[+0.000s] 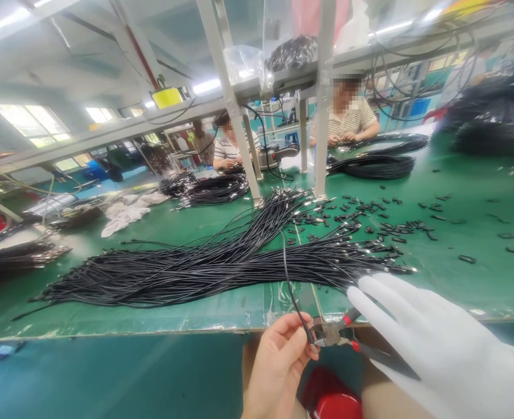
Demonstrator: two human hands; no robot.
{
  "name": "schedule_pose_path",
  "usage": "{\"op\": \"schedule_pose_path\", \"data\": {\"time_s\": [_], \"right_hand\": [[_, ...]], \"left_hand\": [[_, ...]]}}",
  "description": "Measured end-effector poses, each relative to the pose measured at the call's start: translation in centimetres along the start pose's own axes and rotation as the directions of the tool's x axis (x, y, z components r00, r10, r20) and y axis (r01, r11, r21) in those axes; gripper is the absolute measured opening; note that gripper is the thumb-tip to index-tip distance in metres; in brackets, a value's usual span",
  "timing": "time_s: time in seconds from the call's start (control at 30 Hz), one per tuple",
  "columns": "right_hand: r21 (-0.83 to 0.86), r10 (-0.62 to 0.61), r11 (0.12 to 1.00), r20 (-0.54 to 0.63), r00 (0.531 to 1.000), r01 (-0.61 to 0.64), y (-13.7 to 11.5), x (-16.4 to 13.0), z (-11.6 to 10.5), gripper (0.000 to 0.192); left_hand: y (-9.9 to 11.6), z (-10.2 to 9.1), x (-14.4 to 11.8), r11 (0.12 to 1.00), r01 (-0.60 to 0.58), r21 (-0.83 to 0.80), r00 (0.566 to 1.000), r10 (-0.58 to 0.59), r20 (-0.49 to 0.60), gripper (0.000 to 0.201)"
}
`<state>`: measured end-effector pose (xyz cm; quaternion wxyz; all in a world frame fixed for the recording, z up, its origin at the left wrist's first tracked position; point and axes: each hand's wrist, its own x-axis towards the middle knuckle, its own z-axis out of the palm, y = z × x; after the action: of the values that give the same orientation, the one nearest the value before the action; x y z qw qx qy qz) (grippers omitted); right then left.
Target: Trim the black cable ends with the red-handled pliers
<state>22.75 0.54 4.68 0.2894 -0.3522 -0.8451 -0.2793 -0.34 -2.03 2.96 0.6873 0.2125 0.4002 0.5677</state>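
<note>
My bare left hand [278,364] pinches a thin black cable [288,273] near its thicker end, just off the table's front edge. In my white-gloved right hand [431,331] is a pair of cutting pliers [332,333] with red and black handles. The plier jaws are at the cable end, close to my left fingertips; whether they touch it I cannot tell. Behind my hands lies a large bundle of black cables [187,270], their metal-tipped ends fanning out to the right. The glove hides part of the handles.
Small black plastic pieces [383,224] are scattered over the green table [457,291]. White shelf posts [322,116] rise from its middle. Coiled cables [374,167] lie across from me, near two seated people [348,119]. White gloves [126,216] are at the left. Below the edge is something red [338,405].
</note>
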Motion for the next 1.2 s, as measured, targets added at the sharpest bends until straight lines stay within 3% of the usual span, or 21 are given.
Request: {"op": "schedule_pose_path", "data": {"time_s": [0.17,0.37,0.63,0.87,1.0,1.2], "right_hand": [[-0.021,0.001,1.0,0.072,0.997,0.001,0.3,-0.7,0.1,0.048],[-0.08,0.006,0.997,0.04,0.999,-0.002,0.0,-0.4,0.0,0.038],[-0.074,0.001,0.997,0.117,0.993,0.007,-0.1,-0.1,0.3,0.03],[-0.051,-0.065,0.996,0.143,0.988,0.073,0.1,0.1,0.5,0.009],[-0.044,-0.079,0.995,0.105,0.991,0.084,0.2,0.3,0.9,0.006],[0.024,-0.04,0.999,0.075,0.996,0.039,-0.3,-0.6,1.7,0.007]], "left_hand": [[0.4,0.4,-0.5,0.997,-0.041,0.067,0.999,0.04,0.013,0.034],[0.6,0.4,-0.6,0.991,-0.046,0.127,0.999,0.046,0.005,0.034],[0.9,0.2,-0.6,0.988,-0.054,0.145,0.998,0.056,-0.012,0.037],[1.4,0.0,-0.5,0.981,-0.042,0.19,0.999,0.039,0.021,0.036],[1.4,-0.1,-0.5,0.976,-0.052,0.21,0.998,0.041,0.053,0.036],[0.9,-0.8,0.0,0.996,-0.008,0.093,0.999,0.003,0.052,0.033]]}}
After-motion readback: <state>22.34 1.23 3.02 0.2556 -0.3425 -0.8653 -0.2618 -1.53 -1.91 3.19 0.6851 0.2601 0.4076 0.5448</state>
